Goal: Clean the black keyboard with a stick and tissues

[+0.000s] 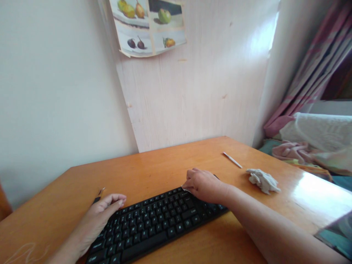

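A black keyboard (154, 220) lies slanted on the wooden table in the head view. My left hand (103, 211) is at its left end, fingers curled and thumb over the far left corner, holding the edge. Over the far right part of the keys is my right hand (202, 185), its fingers pinched together and pointing down. A bit of thin white material (186, 189), tissue or cloth, shows under those fingertips; most of it is hidden by the hand. The right forearm crosses the keyboard's right end and covers some number keys.
A crumpled greyish-white cloth (264, 180) lies right of the keyboard. Beyond it is a slim white stick-like tool (232, 160). A small dark-handled tool (98, 196) lies behind my left hand. The table (154, 168) meets a pale board at the back.
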`<state>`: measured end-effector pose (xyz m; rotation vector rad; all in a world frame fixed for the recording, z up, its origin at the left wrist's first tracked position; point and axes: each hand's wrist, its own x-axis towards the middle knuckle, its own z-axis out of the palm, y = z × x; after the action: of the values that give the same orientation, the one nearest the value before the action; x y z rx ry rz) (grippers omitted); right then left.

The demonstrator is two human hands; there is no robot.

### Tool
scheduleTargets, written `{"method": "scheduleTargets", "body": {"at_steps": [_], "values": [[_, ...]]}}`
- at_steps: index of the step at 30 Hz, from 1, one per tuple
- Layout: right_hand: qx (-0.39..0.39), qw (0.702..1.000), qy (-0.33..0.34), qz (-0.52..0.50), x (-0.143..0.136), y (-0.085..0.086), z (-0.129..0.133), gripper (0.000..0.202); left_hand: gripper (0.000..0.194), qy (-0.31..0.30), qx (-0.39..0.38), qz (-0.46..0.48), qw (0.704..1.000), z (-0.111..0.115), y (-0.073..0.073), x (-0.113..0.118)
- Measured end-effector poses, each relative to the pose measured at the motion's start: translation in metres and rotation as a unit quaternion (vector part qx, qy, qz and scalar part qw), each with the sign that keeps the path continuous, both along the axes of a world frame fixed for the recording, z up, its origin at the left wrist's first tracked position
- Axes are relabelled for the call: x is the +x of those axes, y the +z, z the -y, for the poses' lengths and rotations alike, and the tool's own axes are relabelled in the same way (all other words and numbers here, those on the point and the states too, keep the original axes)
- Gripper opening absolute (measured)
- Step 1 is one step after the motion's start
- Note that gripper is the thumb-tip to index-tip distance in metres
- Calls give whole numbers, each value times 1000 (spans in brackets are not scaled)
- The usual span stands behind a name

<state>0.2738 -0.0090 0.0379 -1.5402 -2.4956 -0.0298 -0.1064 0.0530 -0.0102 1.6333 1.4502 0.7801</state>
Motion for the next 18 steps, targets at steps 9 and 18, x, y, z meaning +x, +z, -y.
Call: {"method": "scheduleTargets", "body": {"at_steps": [9,18], "values": [[-16,1000,-5,15,-1,4,4,27,51,9,-4,-7,1000,3,3,3],[-27,999,-2,17,-3,7,6,26,53,1,-13,-1,1000,1,0,0]]}}
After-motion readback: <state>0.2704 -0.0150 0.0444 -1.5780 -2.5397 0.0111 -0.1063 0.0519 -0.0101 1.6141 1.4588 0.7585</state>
